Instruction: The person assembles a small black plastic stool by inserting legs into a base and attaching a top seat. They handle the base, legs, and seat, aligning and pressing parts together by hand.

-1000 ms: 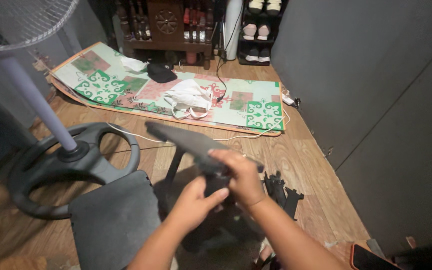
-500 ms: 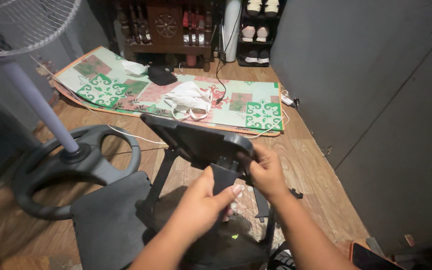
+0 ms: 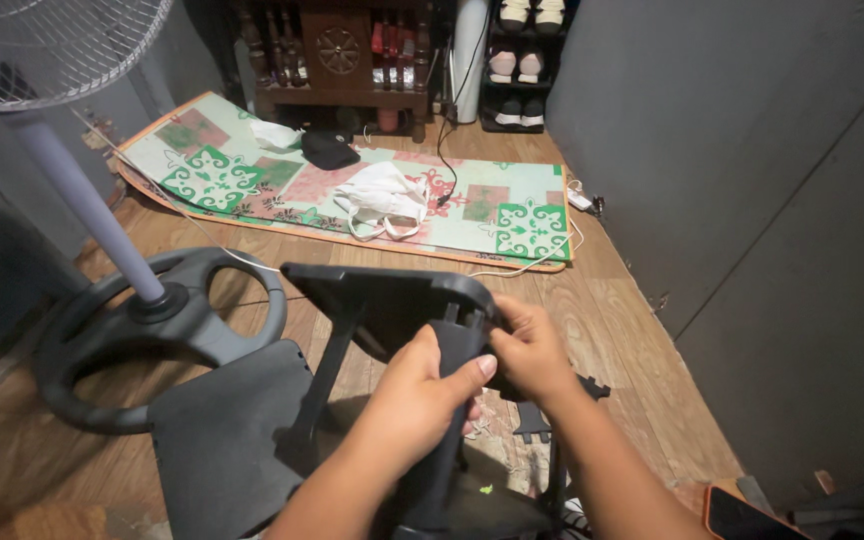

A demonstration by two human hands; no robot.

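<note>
In the head view, both hands work on a black plastic chair frame (image 3: 392,305), which stands on the wooden floor (image 3: 632,340) just right of the pedestal fan's ring-shaped base (image 3: 152,330). The left hand (image 3: 417,395) wraps around the frame's upright post (image 3: 442,420), fingers curled tight on it and thumb pressed across the top. The right hand (image 3: 532,350) closes on the joint where the post meets the flat top plate, fingers folded under the edge. The two hands touch each other at the thumbs.

A dark seat panel (image 3: 227,440) lies on the floor just below the fan base, against the frame's thin strut. The fan's pale pole (image 3: 82,205) rises from the base toward the wire grille (image 3: 42,45). Beyond the fan base, a patterned green and pink mat (image 3: 352,190) lies across the floor, with a white cloth bag (image 3: 382,195) and a black cap (image 3: 330,150) on it. A grey wall (image 3: 752,180) stands well to the right of the fan base.
</note>
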